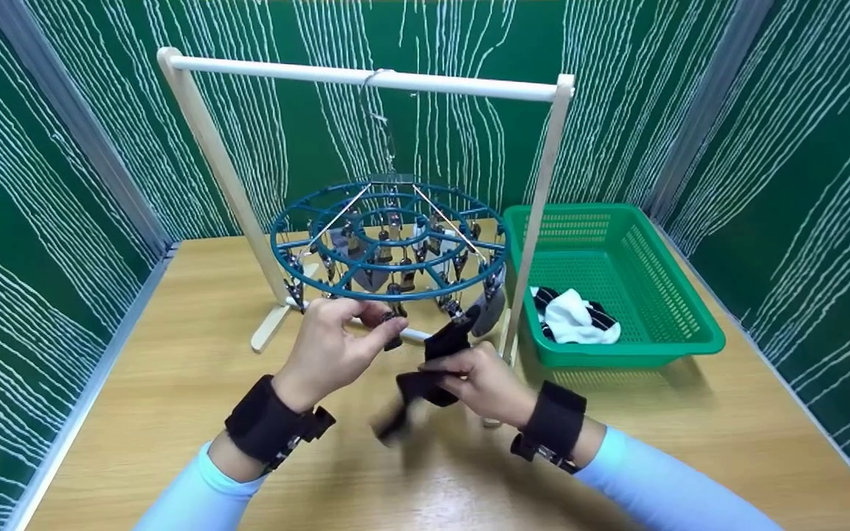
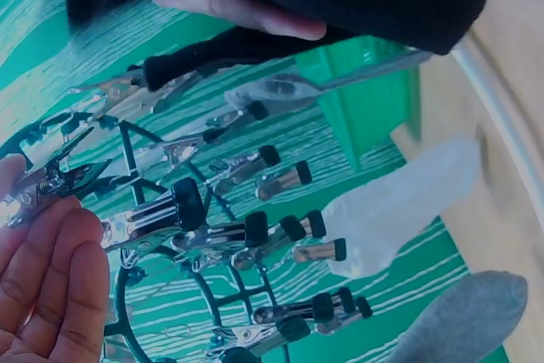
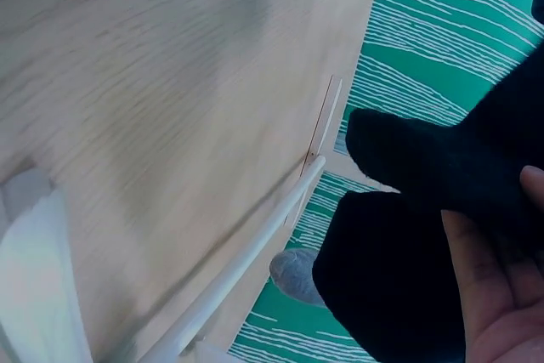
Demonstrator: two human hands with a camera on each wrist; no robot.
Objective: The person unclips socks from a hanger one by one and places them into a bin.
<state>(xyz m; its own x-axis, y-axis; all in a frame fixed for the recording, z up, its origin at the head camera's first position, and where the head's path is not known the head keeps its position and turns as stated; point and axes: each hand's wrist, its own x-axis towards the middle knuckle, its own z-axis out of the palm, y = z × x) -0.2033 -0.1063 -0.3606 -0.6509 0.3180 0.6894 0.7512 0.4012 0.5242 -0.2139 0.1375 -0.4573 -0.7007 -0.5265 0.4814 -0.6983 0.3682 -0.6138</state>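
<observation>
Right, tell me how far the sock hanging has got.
Done: a grey sock and others hang on the round clip hanger. In hand: the right hand holds a black sock; the left hand is at a clip. Left: socks in the green basket.

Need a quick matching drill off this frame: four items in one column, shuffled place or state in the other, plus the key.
Things
1. black fabric sock
2. white sock with dark stripes
3. round teal plastic clip hanger
4. grey sock

Places or states
A. lies in the green plastic mesh basket
B. hangs from the white wooden rail by a metal hook
C. gripped by the right hand
D. hangs from a clip at the hanger's rim

Pairs: 1-C, 2-A, 3-B, 4-D
</observation>
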